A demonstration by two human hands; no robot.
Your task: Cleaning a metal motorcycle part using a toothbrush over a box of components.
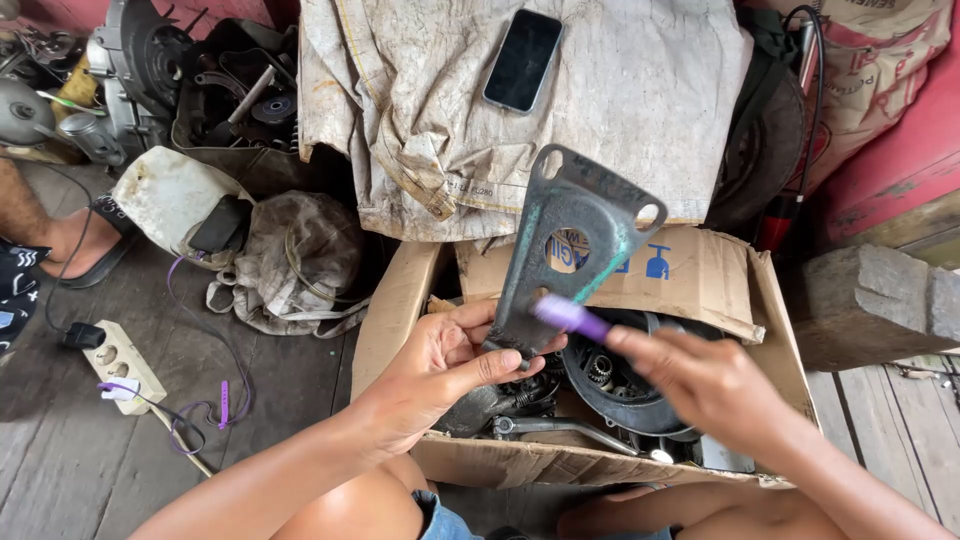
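My left hand (450, 352) grips the lower end of a flat grey metal plate (572, 225) with a round hole in the middle and smaller holes at its corners. The plate stands upright over an open cardboard box (395, 310). My right hand (700, 378) holds a purple-handled brush (572, 317) against the plate's lower face; the brush is blurred. Inside the box lie dark greasy engine parts, among them a round housing with gears (615, 385).
A dirty cloth (640, 110) covers a mound behind the box, with a black phone (523, 60) lying on it. Engine parts (140, 70) and a white plastic can (170, 195) sit at the left. A power strip (122, 365) lies on the plank floor. A stone block (870, 300) stands to the right.
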